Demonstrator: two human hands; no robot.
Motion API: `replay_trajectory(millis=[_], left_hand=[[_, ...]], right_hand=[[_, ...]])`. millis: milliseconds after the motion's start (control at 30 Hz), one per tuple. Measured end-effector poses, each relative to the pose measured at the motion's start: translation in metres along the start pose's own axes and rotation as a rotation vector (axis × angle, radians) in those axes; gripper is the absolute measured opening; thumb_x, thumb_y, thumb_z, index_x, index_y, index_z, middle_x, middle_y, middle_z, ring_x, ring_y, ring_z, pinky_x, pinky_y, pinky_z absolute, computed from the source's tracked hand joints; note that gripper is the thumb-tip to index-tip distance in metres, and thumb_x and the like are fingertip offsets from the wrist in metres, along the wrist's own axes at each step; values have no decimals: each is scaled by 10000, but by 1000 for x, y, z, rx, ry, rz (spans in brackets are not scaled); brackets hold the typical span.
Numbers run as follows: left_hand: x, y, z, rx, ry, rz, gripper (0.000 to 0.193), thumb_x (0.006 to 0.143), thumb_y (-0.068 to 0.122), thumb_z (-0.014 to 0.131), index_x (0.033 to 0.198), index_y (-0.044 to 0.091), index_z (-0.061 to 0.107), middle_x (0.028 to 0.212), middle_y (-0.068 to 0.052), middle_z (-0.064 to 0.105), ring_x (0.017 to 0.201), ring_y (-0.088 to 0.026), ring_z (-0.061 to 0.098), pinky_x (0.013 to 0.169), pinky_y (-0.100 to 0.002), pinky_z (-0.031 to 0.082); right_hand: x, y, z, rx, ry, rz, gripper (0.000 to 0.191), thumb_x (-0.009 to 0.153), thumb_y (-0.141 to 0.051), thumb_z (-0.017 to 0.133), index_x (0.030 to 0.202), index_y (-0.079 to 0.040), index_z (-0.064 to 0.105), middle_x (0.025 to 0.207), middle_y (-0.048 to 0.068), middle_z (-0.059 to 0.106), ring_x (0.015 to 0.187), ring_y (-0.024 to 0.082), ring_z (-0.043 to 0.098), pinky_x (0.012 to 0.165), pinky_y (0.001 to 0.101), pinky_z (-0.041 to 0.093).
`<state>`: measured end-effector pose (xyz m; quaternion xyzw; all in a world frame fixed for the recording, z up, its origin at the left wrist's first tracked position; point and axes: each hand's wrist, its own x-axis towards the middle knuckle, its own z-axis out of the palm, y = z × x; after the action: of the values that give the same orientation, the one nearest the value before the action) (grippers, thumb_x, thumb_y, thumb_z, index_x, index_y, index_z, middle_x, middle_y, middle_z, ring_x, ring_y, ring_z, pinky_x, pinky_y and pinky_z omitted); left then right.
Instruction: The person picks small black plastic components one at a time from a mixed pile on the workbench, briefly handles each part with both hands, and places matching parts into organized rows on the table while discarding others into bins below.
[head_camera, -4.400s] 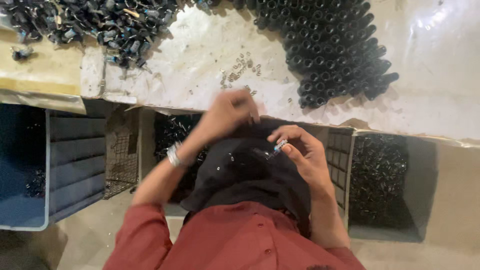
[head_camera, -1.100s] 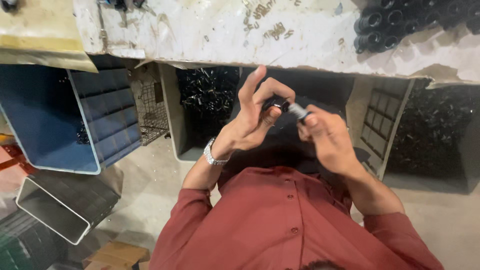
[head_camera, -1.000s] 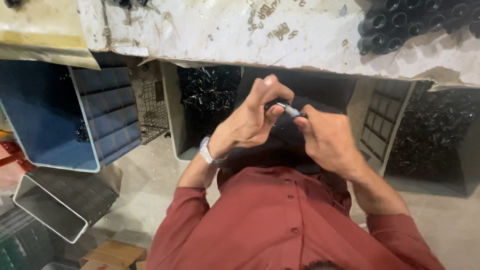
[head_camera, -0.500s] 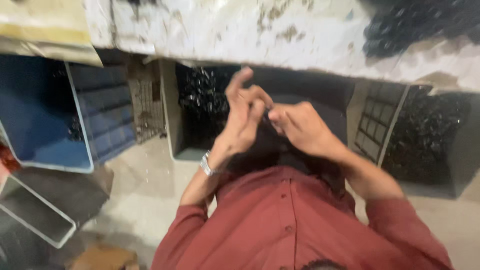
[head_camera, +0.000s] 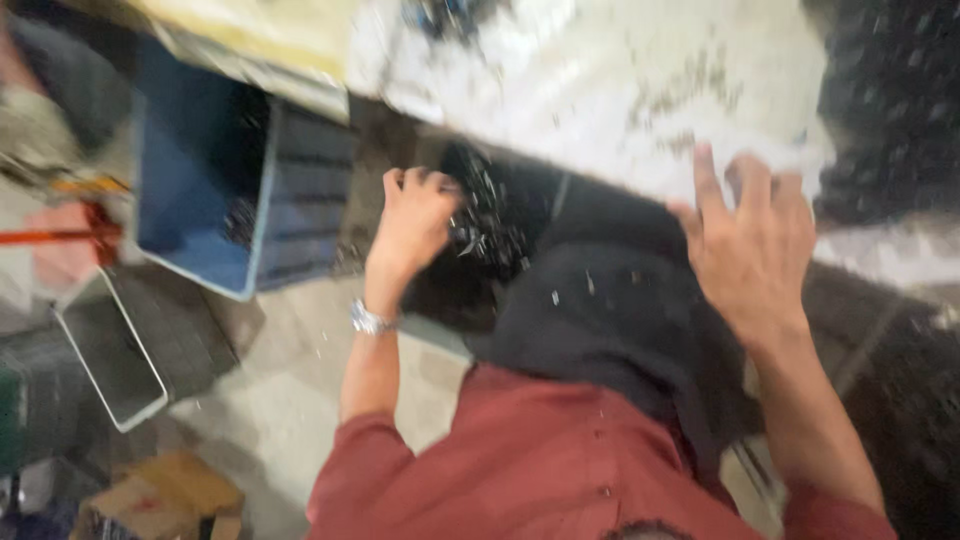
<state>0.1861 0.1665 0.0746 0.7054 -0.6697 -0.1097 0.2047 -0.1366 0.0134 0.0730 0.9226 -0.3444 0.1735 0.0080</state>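
Black small parts (head_camera: 480, 225) blur under the curled left hand (head_camera: 415, 215); right hand (head_camera: 750, 245) fingers spread wide.

Blurred view. Worn whitish worktop (head_camera: 640, 90) across top, yellowish edge (head_camera: 250, 30) at left. Blue crate (head_camera: 200, 190) below it, slatted grey side. Pale concrete floor (head_camera: 290, 400). Grey tray (head_camera: 120, 350) and cardboard box (head_camera: 160, 495) lower left. Dim light under bench.

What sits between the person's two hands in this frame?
In the head view, a bin of small dark parts and black cloth on the lap lie between left hand and right hand.
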Motion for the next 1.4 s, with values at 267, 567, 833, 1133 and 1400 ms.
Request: replay_trajectory(millis=[267,567,833,1133,1400], left_hand=[[137,-44,30,325,616,-105,328,981,167,679,1266,6,650,1210,-211,659,1029,-386,625,785,-453,535],[147,-44,42,442,301,-169,267,880,23,616,1130,41,706,1164,-176,694,1144,-356,630,1049,-475,511],[124,46,-2,-192,806,-152,90,1062,69,696,1128,11,677,1068,-144,730,1017,-301,698,917,-347,535],[69,220,96,-243,667,371,244,856,-9,794,1058,-52,664,1026,-186,695,933,-395,679,854,-457,561],[61,230,89,-223,721,596,183,852,-27,807,992,-75,701,866,-174,713,873,-352,695,833,-480,607]], right_hand=[[-7,19,5,285,232,65,156,1010,-57,671,1164,-68,695,1107,117,693,994,315,647,856,424,528],[-27,12,-2,803,497,318,150,848,5,762,980,-60,739,979,82,732,862,223,723,762,330,571],[-52,13,-39,1146,431,462,122,840,9,807,940,-60,789,877,19,740,616,62,564,541,228,456],[-71,10,-66,1109,509,414,145,872,9,793,990,-55,736,1016,12,733,732,46,574,624,222,465],[-66,-5,-64,1211,441,627,106,875,-5,770,952,-59,721,875,13,729,634,32,557,546,206,441]])
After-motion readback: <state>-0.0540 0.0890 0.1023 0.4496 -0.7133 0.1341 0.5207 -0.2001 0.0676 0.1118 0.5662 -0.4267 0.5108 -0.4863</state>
